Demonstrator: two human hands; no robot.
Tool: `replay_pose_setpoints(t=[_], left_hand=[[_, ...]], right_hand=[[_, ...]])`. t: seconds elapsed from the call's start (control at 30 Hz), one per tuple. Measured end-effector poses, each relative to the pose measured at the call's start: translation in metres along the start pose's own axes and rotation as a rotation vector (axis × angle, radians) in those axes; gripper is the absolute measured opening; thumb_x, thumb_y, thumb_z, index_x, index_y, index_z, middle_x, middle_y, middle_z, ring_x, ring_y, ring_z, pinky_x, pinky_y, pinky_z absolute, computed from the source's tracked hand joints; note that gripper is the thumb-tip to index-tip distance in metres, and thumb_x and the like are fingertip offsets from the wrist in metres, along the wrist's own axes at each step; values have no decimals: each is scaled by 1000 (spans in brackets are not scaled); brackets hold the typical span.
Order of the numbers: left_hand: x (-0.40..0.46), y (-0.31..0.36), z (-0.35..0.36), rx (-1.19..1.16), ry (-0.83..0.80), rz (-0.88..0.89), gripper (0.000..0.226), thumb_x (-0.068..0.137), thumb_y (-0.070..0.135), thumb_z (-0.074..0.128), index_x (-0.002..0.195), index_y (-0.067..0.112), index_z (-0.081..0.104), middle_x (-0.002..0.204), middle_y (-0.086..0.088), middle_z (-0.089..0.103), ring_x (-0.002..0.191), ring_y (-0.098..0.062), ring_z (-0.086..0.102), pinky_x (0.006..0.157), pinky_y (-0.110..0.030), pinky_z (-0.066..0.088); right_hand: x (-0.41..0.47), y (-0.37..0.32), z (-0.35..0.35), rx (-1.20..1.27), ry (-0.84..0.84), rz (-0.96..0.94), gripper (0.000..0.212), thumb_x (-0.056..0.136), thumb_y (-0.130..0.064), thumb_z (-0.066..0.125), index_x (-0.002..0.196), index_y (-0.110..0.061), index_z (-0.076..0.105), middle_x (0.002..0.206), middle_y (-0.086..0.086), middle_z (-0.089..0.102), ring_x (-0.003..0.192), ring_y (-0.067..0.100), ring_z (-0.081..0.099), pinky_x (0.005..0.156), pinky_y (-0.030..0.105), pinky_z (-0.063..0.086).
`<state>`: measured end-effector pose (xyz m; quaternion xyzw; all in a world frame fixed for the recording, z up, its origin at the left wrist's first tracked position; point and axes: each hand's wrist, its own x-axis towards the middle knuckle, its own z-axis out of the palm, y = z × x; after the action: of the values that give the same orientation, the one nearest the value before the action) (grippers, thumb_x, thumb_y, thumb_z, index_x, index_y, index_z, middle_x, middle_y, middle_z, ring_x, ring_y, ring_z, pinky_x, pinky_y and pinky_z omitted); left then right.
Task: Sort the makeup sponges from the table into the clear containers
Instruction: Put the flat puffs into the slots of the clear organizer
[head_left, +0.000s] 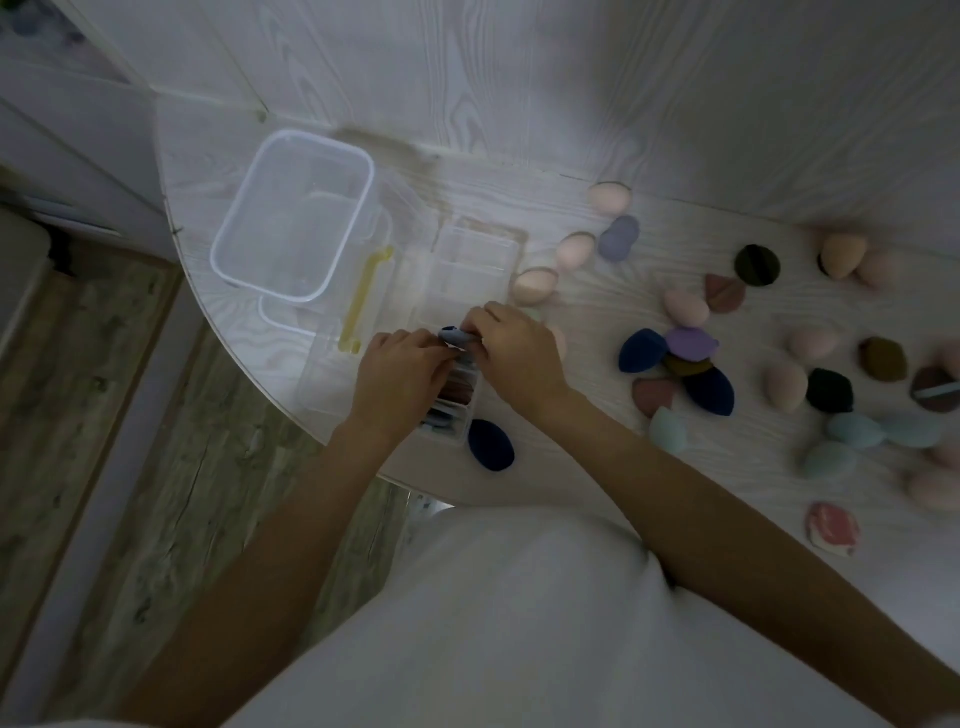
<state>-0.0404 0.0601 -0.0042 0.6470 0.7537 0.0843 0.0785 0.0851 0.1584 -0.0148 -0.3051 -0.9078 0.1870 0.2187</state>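
Hands meet over the narrow clear container (451, 410) near the table's (571, 467) front edge: I see my left hand (400, 371) and right hand (514, 345) both pinching one grey-blue sponge (457, 336) just above it. Flat sponges already stand inside; a navy sponge (491, 445) lies just beside it. Loose sponges are scattered toward the right edge, and a large clear tub (296, 215) sits toward the left edge.

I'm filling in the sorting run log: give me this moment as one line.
stage: packing | left hand + right hand: pinch grey-blue flat sponge over narrow clear sponge-filled container | large clear tub: holds no sponges | table: many loose
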Motion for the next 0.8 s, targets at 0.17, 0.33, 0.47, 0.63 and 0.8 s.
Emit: replay_pose_setpoints(t=[0.17,0.33,0.47,0.63,0.8], left_hand=[[-8,3,4,6,70,-58,29,88,29,46,94,19,73,90,-5,67,79,-28,58,69,-35,41],[-14,5,9,-121,116,-106,24,89,22,51,103,12,67,91,-6,66,75,-25,60,79,-34,44],[-13,3,8,-141,155,-81,19,89,18,51,94,10,68,89,-6,67,75,-25,62,84,-35,44],[-7,0,5,-79,132,-71,25,88,26,49,88,14,71,82,-4,67,67,-24,60,74,-33,39],[0,0,3,-110,114,-70,22,89,24,47,87,12,66,80,-7,64,65,-27,58,66,-32,39]], right_hand=[[6,-4,5,-216,81,-132,17,83,-5,51,67,-10,56,64,8,51,60,23,47,51,32,34],[3,6,1,-200,-2,-264,18,75,1,65,62,-9,58,75,8,56,66,24,47,58,29,27],[9,-1,8,-263,-83,-275,26,73,4,61,53,-9,50,67,7,51,63,23,46,58,31,25],[16,-3,12,-261,-97,-243,20,71,-3,59,52,-10,56,65,7,51,63,25,49,60,30,25],[10,8,6,-171,-24,-227,11,74,-4,69,66,-7,61,72,9,56,67,27,51,57,36,43]])
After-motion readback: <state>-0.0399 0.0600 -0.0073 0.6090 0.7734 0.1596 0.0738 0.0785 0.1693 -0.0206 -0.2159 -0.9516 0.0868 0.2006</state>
